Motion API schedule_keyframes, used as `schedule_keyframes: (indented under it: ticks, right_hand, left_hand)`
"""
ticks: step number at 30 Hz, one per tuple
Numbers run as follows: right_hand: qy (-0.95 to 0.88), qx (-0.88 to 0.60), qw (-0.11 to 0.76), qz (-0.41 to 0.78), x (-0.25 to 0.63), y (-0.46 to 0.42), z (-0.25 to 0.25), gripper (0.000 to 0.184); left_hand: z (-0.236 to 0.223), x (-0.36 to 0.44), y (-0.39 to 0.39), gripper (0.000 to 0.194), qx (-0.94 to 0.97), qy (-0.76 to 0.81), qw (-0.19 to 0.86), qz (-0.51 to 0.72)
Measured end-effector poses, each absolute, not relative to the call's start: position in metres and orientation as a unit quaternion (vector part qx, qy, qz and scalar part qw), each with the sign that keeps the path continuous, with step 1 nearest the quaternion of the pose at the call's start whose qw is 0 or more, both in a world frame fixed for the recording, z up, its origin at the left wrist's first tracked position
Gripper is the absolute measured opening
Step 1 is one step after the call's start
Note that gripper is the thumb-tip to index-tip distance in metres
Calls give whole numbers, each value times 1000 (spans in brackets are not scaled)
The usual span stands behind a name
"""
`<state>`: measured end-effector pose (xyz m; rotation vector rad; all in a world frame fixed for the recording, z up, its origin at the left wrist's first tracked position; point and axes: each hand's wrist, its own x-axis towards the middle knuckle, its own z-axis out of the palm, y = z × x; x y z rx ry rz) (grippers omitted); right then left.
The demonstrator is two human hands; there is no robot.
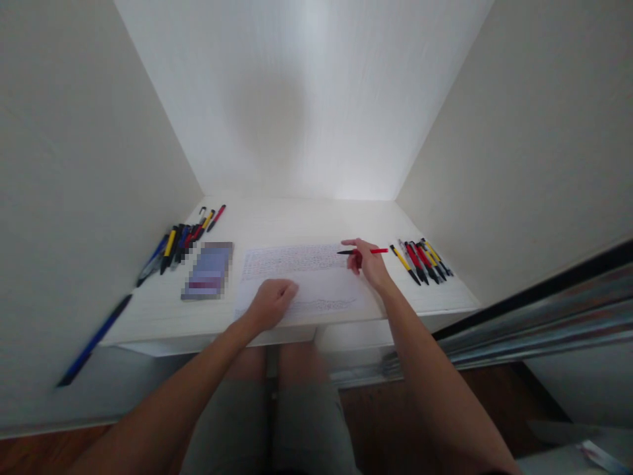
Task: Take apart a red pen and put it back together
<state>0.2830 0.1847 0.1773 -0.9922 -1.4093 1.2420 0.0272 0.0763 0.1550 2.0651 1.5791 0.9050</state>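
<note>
A sheet of paper (pixel 306 280) covered with handwriting lies in the middle of a small white desk (pixel 277 221). My right hand (pixel 368 264) pinches a red pen with a black tip (pixel 363 251) just above the paper's right edge, the pen lying level and pointing left. My left hand (pixel 271 302) rests on the paper's lower part with its fingers curled under; nothing shows in it.
A bunch of pens (pixel 180 241) lies at the desk's left, another bunch (pixel 420 259) at its right. A blurred phone-like slab (pixel 208 270) lies left of the paper. One blue pen (pixel 93 340) is at the desk's left front edge. Walls close in on both sides.
</note>
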Motion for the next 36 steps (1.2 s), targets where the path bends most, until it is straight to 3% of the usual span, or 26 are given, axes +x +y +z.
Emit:
schedule_keyframes:
  ticks: [3, 7, 13, 21, 27, 36]
  right_hand:
    - [-542, -382, 463, 588, 277, 193, 164, 50]
    - [-595, -405, 452, 527, 274, 194, 152, 32]
    - [-648, -408, 428, 481, 276, 189, 148, 12]
    - [-702, -457, 387, 386, 282, 184, 156, 17]
    - [-721, -444, 395, 356, 283, 184, 156, 17]
    - [-732, -456, 382, 330, 283, 184, 157, 17]
  left_hand:
    - [159, 39, 78, 50, 761, 588, 129, 243]
    - [165, 60, 100, 37, 787, 590, 24, 177]
    - [156, 86, 153, 32, 797, 585, 1, 150]
    - [149, 88, 158, 52, 800, 588, 16, 115]
    - [156, 89, 155, 43, 802, 584, 29, 117]
    - [156, 89, 154, 53, 825, 556, 37, 96]
